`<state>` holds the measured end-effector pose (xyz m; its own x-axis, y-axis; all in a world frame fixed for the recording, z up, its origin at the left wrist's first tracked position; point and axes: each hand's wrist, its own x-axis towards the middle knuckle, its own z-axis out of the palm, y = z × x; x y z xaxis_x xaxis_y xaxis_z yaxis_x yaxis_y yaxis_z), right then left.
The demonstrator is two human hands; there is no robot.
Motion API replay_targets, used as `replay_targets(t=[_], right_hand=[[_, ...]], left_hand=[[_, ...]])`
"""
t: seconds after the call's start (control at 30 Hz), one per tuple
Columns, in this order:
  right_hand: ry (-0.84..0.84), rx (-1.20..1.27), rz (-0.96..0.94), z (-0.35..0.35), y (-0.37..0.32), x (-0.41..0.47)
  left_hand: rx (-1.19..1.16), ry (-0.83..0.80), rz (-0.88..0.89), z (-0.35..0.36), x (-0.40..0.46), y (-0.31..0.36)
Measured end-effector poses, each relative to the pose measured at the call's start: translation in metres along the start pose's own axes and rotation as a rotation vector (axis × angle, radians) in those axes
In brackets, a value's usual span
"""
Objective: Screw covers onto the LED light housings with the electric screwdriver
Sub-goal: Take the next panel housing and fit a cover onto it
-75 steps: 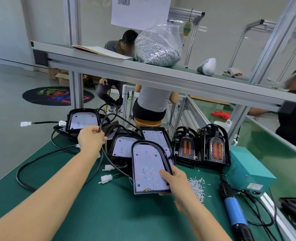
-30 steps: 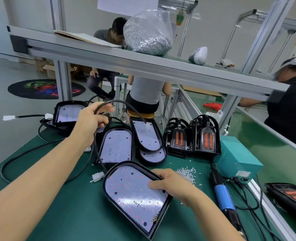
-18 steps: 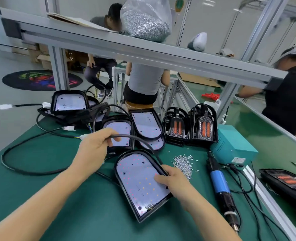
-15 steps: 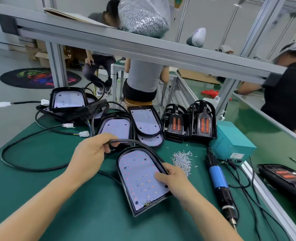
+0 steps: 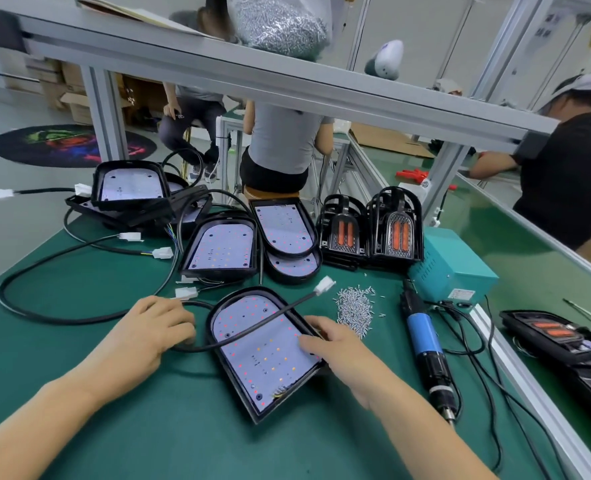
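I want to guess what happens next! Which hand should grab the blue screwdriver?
Probably the right hand. It rests on the LED housing on the side where the electric screwdriver lies, past the loose screws. The left hand is on the far side, on the black cable.

A single wide-angle view from the person's head looks forward and down, close over the green-matted worktop [image 5: 121,420]. Both forearms enter from the bottom corners of the frame. A grey aluminium shelf beam [image 5: 287,81] crosses the upper frame, lines bowing toward the edges.
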<state>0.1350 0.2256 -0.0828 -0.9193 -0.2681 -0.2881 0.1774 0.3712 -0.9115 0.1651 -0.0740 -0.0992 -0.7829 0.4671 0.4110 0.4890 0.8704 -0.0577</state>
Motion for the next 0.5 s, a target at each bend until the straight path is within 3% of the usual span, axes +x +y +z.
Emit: replay_targets(t=[0.13, 0.23, 0.4, 0.5], right_hand=[[0.087, 0.106, 0.042, -0.003, -0.007, 0.003], [0.162, 0.155, -0.038, -0.005, -0.013, 0.009], [0.196, -0.433, -0.233, -0.003, -0.022, 0.019], [0.128, -0.618, -0.237, -0.001, -0.026, 0.022]], left_hand=[[-0.001, -0.053, -0.038, 0.001, -0.009, -0.006], [0.000, -0.062, -0.048, -0.004, -0.011, 0.002], [-0.213, -0.025, -0.048, -0.018, -0.010, 0.033], [-0.315, -0.041, 0.040, -0.017, -0.008, 0.053]])
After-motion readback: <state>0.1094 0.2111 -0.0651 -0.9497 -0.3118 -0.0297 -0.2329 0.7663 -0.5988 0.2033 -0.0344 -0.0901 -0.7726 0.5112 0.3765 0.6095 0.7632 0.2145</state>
